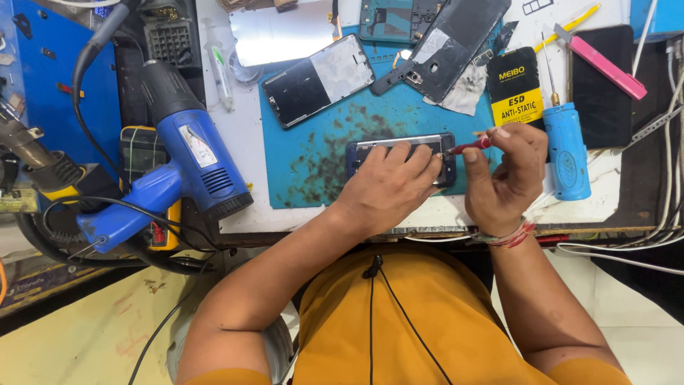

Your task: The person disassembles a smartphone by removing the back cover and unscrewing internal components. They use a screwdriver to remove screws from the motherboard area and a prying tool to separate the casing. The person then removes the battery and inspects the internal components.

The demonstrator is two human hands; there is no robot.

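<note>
A dark blue phone body (370, 146) lies flat on the stained blue work mat (313, 153). My left hand (390, 187) presses down on it, fingers spread over its lower half. My right hand (504, 171) pinches a thin red-handled screwdriver (472, 146), whose tip touches the phone's right end.
A blue heat gun (187, 167) rests at the mat's left edge. Behind the phone lie a phone frame (318, 80), a black back cover (456, 39) and a silver panel (281, 32). Right of my hand stand a blue bottle (567, 151), a black tool pack (514, 85) and pink tweezers (604, 65).
</note>
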